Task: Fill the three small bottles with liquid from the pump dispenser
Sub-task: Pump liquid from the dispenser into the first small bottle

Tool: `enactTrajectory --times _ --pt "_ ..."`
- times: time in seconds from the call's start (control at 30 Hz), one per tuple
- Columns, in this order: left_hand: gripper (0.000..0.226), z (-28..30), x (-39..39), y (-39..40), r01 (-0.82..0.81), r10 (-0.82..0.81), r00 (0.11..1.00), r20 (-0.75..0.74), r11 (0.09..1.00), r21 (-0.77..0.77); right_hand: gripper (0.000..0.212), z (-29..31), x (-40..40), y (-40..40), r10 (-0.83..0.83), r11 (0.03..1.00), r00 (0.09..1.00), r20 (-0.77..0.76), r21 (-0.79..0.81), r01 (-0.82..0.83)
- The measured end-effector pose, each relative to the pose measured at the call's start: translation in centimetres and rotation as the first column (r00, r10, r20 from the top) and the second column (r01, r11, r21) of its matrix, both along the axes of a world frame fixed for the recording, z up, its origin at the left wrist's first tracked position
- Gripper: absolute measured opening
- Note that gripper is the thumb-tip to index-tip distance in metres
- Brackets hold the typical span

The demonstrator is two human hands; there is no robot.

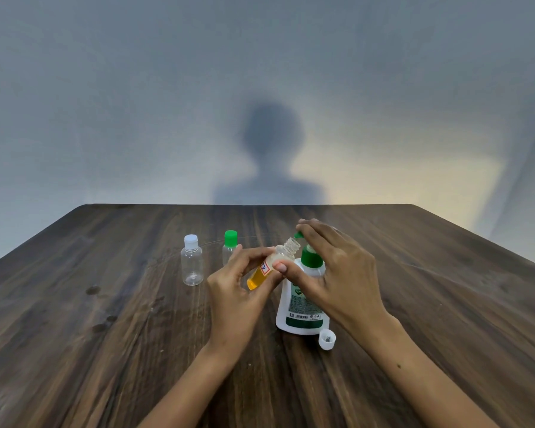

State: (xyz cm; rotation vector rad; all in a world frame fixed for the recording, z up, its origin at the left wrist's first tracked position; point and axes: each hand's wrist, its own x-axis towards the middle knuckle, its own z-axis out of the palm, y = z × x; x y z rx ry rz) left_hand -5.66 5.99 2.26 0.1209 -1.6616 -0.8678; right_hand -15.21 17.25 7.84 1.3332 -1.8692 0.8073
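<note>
Amber liquid sits in the lower part of the uncapped bottle, held tilted, neck toward the green nozzle of the pump dispenser. L hand pinches the bottle w/ thumb and fingers curled round it. R hand rests fingers on the pump head, apparently pressing. Beyond the L hand: green-capped bottle, then white-capped bottle, upright. Loose cap lies near the R wrist on the wooden table.

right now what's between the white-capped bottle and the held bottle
In the head view, the green-capped bottle stands between the white-capped bottle and the held bottle, partly hidden by the left hand.
</note>
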Motion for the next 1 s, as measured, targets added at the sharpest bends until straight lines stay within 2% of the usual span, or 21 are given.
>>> enactTrajectory --times 0.5,0.67,0.8,0.93,1.0 --pt "0.035 -0.06 -0.07 -0.08 0.008 -0.008 1.0 0.019 1.0 0.008 0.086 -0.66 0.01 0.14 -0.019 0.999 1.0 -0.012 0.047 0.019" --pt "0.049 0.24 0.06 0.1 0.015 -0.015 1.0 -0.022 1.0 0.018 0.087 -0.13 -0.29 0.19 0.008 0.999 1.0 -0.005 0.042 -0.008" --pt "0.038 0.1 -0.1 0.03 0.013 -0.013 1.0 0.004 1.0 0.006 0.087 -0.48 -0.29 0.02 -0.013 0.998 1.0 -0.012 0.055 0.013" --pt "0.049 0.19 -0.01 0.0 0.013 -0.013 1.0 -0.007 1.0 0.013 0.086 -0.47 -0.38 0.23 0.002 0.998 1.0 -0.008 0.057 -0.001" --pt "0.044 0.23 -0.03 0.05 0.007 -0.007 1.0 0.001 1.0 0.01 0.086 -0.06 -0.53 0.22 0.014 0.998 1.0 0.005 0.053 -0.014"
